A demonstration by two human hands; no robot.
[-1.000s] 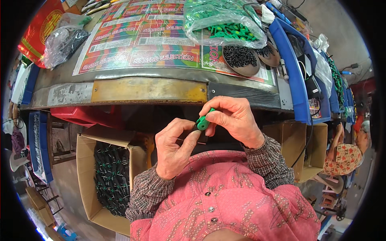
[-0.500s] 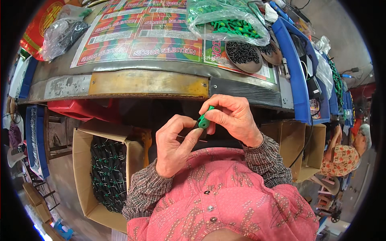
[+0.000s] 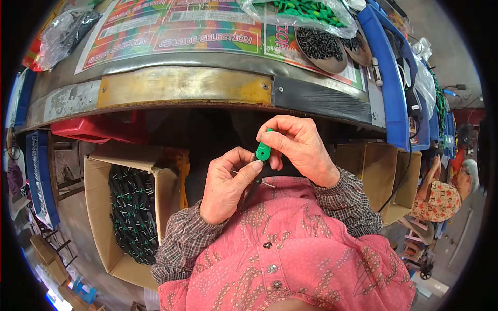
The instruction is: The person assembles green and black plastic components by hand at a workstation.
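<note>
My right hand (image 3: 301, 147) pinches a small green plastic part (image 3: 263, 150) between thumb and fingers, just below the table's front edge. My left hand (image 3: 226, 184) is right beside it, fingertips touching the green part and holding a thin metal pin (image 3: 259, 181) that pokes out toward my chest. Both hands are in front of my pink patterned shirt. On the table above lie a clear bag of green parts (image 3: 306, 13) and a round dish of small black parts (image 3: 320, 45).
The worn metal table edge (image 3: 181, 85) runs across the top, covered by a colourful printed sheet. A cardboard box of black and green pieces (image 3: 134, 212) stands at my lower left. More cardboard boxes (image 3: 373, 173) and a blue tray (image 3: 389, 78) are at right; another person sits at far right.
The table has shifted up in the view and my hands sit lower and more central. The green part stays pinched between both hands, with the thin pin now showing under it.
</note>
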